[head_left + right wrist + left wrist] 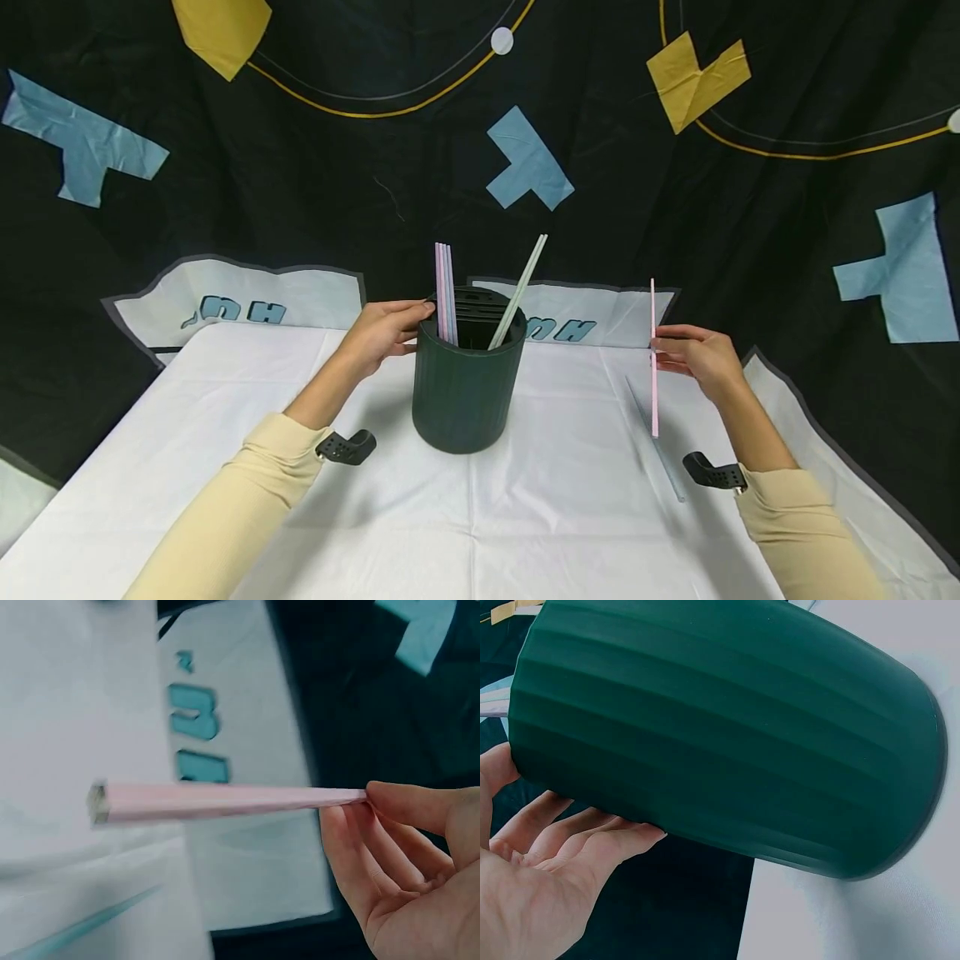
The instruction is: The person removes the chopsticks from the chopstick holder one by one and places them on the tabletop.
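Note:
A dark green ribbed holder [467, 396] with a slotted insert stands upright on the white cloth. My left hand [384, 332] grips its left rim, thumb at the top edge and fingers against the ribbed side [727, 735]. Several pink and lilac straws [446, 292] lean together inside, at the left. On the right, pale green straws [517, 292] tilt outward. Off to the right of the holder, my right hand [697, 354] pinches a pink straw [654, 392] upright near its middle. In the right wrist view, that straw [217, 801] points its end toward the camera.
A pale blue straw [663, 458] lies on the white cloth [555, 500], below the right hand. Behind the table hangs a black cloth [360, 192] with blue and yellow shapes.

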Demonstrator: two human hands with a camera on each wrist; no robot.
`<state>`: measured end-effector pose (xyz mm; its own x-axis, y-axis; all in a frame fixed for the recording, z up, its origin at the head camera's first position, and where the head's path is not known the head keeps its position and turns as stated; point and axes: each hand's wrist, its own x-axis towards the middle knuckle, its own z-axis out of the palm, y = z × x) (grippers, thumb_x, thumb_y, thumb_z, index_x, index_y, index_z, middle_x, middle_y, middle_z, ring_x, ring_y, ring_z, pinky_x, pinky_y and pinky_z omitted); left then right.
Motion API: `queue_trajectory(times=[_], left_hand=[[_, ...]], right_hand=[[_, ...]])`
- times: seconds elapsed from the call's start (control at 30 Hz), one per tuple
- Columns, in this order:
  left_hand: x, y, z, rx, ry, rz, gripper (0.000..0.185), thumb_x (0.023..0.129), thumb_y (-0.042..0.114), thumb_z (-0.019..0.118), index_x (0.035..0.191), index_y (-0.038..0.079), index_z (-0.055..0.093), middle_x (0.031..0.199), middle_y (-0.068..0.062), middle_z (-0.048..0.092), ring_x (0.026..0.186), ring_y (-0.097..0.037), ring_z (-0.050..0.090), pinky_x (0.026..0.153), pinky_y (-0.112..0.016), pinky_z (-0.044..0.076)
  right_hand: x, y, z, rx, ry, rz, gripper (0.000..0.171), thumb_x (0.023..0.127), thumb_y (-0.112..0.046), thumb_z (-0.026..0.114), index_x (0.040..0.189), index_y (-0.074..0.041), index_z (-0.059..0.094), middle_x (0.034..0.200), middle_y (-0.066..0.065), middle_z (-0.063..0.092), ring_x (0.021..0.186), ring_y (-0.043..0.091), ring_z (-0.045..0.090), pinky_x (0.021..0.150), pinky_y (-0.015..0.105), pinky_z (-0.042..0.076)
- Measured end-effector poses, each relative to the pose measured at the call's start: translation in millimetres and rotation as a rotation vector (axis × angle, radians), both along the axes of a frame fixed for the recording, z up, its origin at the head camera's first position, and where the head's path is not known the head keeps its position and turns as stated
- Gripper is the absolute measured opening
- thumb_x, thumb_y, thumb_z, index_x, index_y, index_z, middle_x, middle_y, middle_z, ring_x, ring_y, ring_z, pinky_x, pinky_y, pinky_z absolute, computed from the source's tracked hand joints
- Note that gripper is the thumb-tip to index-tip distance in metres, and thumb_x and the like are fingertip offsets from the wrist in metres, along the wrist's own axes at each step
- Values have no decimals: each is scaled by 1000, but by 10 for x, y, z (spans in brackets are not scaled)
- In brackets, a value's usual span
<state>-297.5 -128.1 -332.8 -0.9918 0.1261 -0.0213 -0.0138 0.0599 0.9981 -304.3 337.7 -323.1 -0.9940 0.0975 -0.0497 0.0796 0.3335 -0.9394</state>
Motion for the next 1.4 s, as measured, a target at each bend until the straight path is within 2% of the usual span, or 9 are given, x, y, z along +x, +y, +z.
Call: queue_trajectory(times=[0.3, 0.57, 1.0, 1.4], left_hand=[[-13, -24, -5, 33, -2, -5, 51, 99, 28, 66, 141, 1, 57, 142, -17, 61, 127, -34, 62, 101, -46, 54], [-7, -16, -1, 39, -3, -10, 50, 99, 28, 67, 141, 1, 58, 141, -17, 61, 127, -33, 62, 101, -46, 54], [-17, -16, -11, 29, -5, -6, 48, 99, 29, 66, 139, 2, 60, 139, -16, 63, 127, -32, 63, 101, -47, 54], [-25, -12, -15, 33, 3, -9, 49, 99, 27, 66, 140, 1, 59, 139, -17, 63, 126, -32, 63, 101, -47, 54]], right_hand=[[-71, 164, -499, 46, -125, 46, 46, 98, -10, 66, 136, 12, 54, 85, -11, 73, 77, 10, 75, 74, 26, 63], [-79, 208, -797, 92, -204, 49, 47, 94, -9, 69, 134, 12, 56, 86, -6, 74, 74, 10, 73, 72, 28, 63], [-51, 250, -1060, 96, -247, 99, 48, 95, -9, 67, 132, 18, 52, 85, -5, 74, 72, 9, 70, 69, 24, 62], [-24, 266, -1154, 91, -243, 76, 49, 93, -8, 69, 131, 18, 54, 86, -5, 75, 72, 6, 70, 67, 23, 61]])
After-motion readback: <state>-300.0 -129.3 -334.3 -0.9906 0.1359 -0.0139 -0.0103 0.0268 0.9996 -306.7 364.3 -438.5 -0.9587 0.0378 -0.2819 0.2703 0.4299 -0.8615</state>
